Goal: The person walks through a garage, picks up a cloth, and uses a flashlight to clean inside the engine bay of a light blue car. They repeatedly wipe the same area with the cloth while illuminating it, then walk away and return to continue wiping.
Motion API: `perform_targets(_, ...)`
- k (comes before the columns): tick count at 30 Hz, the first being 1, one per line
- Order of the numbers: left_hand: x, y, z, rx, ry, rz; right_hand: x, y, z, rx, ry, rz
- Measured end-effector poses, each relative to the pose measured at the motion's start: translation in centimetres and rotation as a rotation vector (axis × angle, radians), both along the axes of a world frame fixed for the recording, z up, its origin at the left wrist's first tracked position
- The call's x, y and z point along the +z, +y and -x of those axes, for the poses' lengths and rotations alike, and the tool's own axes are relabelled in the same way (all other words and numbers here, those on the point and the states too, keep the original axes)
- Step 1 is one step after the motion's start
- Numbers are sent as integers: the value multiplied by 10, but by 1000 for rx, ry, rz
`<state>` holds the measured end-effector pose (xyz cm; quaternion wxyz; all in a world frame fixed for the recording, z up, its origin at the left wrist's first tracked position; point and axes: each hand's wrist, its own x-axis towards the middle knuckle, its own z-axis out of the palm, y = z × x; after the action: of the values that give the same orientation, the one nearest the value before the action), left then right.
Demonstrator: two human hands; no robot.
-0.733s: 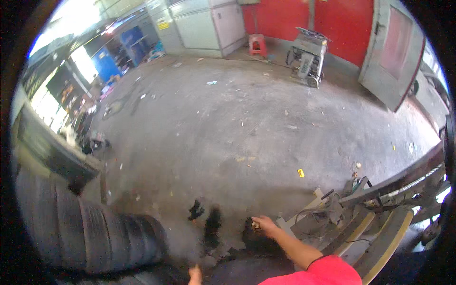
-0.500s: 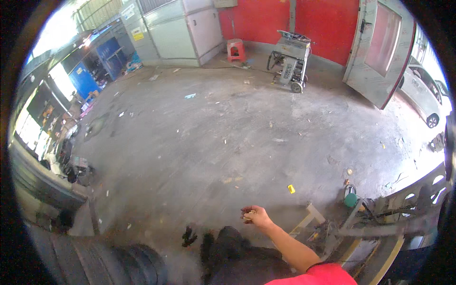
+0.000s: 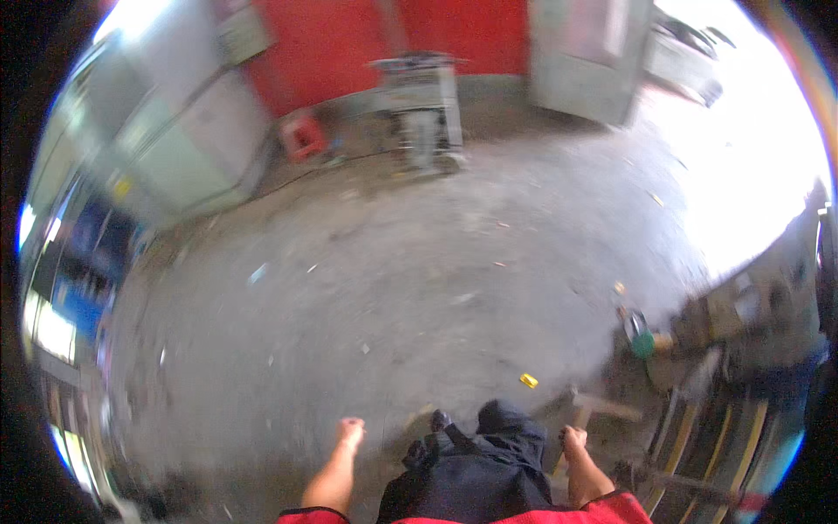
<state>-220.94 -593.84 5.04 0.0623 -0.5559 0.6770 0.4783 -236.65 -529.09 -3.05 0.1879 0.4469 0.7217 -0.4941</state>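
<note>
Far off to my left, a small yellow label (image 3: 122, 186) sits on the pale grey cabinet (image 3: 188, 144) against the wall; it is too blurred to make out more. I see no packages, signs or screens anywhere else around me.

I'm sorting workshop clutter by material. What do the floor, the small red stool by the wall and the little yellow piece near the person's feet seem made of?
The floor looks like bare concrete: grey, matt, stained and littered. The red stool is probably moulded plastic, judging by its even colour, though blur leaves that open. The yellow piece is too small to tell; its bright, flat colour suggests plastic or painted metal.
</note>
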Motion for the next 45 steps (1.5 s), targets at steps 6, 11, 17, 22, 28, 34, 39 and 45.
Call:
perform_targets(6,57,-110,328,-224,151,150,-58,15,10,-142,-81,-333)
perform_targets(11,57,-33,497,-176,180,4,-29,-24,131,-231,-325,-236)
perform_targets(17,22,92,603,-454,-142,-151,38,-20,429,15,-67,-72)
perform_targets(22,-12,155,727,-655,-318,-208,107,17,658,9,386,60)
perform_targets(28,-39,218,974,-685,-445,-211,95,117,789,-46,205,-104)
perform_targets(34,-3,406,1342,-1008,-246,-144,78,209,800,-732,-189,-100)
perform_targets(39,66,637,1599,-1177,196,-261,60,284,850,-875,-197,-28)
perform_targets(45,98,810,1686,-1162,249,-294,24,417,955,-778,-383,-81)
